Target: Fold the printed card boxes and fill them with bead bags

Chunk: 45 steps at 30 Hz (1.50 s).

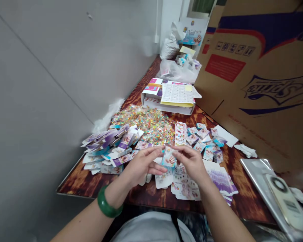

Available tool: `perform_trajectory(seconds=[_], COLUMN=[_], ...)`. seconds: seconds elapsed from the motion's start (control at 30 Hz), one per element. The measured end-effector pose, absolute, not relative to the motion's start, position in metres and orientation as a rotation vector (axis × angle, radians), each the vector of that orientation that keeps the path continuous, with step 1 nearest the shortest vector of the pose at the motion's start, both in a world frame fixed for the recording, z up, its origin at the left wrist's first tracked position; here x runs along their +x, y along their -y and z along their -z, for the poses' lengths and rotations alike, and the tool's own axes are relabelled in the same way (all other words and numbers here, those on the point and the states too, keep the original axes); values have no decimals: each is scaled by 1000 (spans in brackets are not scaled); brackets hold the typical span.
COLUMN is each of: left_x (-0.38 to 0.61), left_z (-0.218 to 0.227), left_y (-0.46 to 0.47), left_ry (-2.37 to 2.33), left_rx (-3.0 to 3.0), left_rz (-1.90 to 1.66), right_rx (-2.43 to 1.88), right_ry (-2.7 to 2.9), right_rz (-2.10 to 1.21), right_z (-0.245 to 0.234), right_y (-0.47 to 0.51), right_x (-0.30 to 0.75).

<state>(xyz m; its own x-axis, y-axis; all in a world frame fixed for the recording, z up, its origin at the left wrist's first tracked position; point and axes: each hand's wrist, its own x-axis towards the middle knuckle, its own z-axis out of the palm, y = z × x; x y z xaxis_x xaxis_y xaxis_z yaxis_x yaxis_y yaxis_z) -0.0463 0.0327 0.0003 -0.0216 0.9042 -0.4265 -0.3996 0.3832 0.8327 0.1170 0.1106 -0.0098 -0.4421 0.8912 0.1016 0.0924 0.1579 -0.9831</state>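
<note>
Both hands meet over the near edge of a dark wooden table (91, 183). My left hand (142, 165), with a green bangle on its wrist, and my right hand (189, 161) pinch a small printed carton (168, 157) between their fingertips. Flat purple and white carton blanks (108, 146) lie heaped to the left. Folded small boxes (204, 139) are scattered to the right. A pile of small clear packets with colourful contents (148, 122) lies just beyond my hands. Sticker sheets (184, 183) rest under my right hand.
A shallow white box with printed sheets on top (170, 95) sits farther back. Plastic bags (176, 69) are at the far end. A large cardboard Sprite box (262, 77) leans along the right. A grey wall runs on the left. A phone on a shiny sleeve (285, 198) lies near right.
</note>
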Motion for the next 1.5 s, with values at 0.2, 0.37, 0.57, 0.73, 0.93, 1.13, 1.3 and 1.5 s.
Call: perform_trajectory(seconds=[0.2,0.37,0.57,0.73,0.93,1.13,1.3,1.5], left_x=[-54,-58,-56,-56,-57,-51,-49,-45], left_z=[2,11,14,14,15,15,14,16], left_y=[-31,-28,-30,-28,-28,-30,-29,-32], left_ry=[-1225,-1282,-1274,-1274,-1256,-1234,-1235,-1235], left_rx=[682,661,670,650,656,649,652,678], left_rz=[-1008,-1023,-1023,-1013,-1017,-1028,-1028,-1040], right_rx=[-1378,-1909,-1999,-2036,-1949,-1882,-1821,-1584], right_ry=[1559,1892,2408,2306,2107,2075,2028,1859], right_rz=[-808,-363,-496,-667,-771,-718,-718,-770], right_z=[0,11,46,60,61,59,51,27], right_y=[-187,-193,-150,-159,-176,-181,-180,-171], right_x=[189,193,127,122,146,164,174,181])
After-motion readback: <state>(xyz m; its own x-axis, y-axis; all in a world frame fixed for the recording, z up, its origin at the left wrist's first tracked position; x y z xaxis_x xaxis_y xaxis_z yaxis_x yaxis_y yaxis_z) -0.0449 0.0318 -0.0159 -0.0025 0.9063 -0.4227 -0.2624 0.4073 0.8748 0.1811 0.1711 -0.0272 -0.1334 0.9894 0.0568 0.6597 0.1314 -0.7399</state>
